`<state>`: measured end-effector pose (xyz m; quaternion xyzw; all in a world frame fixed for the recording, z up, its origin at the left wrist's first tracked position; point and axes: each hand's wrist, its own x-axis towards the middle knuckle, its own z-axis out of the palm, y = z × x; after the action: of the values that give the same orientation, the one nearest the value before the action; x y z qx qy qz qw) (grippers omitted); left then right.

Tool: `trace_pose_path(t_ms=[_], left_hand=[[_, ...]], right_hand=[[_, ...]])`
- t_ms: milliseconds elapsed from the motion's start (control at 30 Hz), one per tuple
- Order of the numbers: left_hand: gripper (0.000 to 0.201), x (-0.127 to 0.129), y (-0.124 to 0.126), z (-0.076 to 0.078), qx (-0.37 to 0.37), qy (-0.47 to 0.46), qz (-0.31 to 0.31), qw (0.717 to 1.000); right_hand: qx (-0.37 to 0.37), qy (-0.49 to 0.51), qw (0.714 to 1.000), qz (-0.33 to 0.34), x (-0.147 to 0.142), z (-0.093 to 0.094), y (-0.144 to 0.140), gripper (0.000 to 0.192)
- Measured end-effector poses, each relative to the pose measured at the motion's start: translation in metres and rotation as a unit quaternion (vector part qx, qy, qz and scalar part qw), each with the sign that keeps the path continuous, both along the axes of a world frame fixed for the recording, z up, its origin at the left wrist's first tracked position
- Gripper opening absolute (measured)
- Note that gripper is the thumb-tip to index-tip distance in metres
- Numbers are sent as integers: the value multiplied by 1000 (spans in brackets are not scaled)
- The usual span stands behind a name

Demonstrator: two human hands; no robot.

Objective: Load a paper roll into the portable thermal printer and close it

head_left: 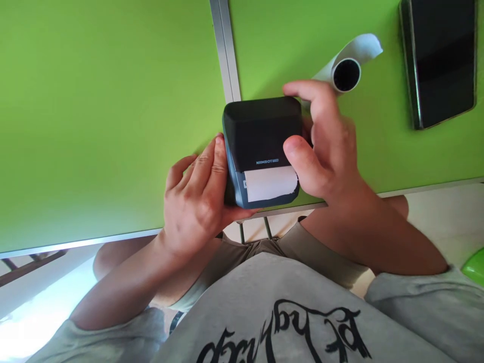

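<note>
At the near edge of the green table point(113, 101), I hold the small dark label printer point(262, 151) between both hands: my left hand point(196, 201) cups its side and underside, my right hand point(325, 151) wraps the other side, thumb pressed on the lid. White paper point(270, 184) shows at the slot (torn unevenly). I judge the lid is being seated; next calls for an even press. A paper roll point(346, 70) and phone point(440, 60) lie beyond.
</note>
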<state>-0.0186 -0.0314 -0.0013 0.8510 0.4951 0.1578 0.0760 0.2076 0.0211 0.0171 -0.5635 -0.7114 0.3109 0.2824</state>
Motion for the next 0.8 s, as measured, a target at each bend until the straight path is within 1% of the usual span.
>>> trace_pose_path(t_ms=[133,267,333,467,567,700,800], left_hand=[[93,1,0,1,5,11,11,1000],[96,2,-1,-2,4,0,13,1000],[97,1,-1,-4,0,-12,10,1000],[99,1,0,-5,-6,-33,6,999],[104,2,2,-5,-16,-49,11,999],[106,3,4,-5,-29,-56,13,998],[105,5,4,-4,-31,-50,21,998]], right_hand=[[-9,25,1000,3,-1,1,-2,66],[-25,9,1000,2,-2,3,-3,59],[-27,13,1000,8,-2,2,-3,61],[-25,34,999,26,1,0,-1,78],[-41,42,997,54,6,0,1,85],[-67,28,994,78,12,5,3,84],[-50,2,997,61,13,11,2,76]])
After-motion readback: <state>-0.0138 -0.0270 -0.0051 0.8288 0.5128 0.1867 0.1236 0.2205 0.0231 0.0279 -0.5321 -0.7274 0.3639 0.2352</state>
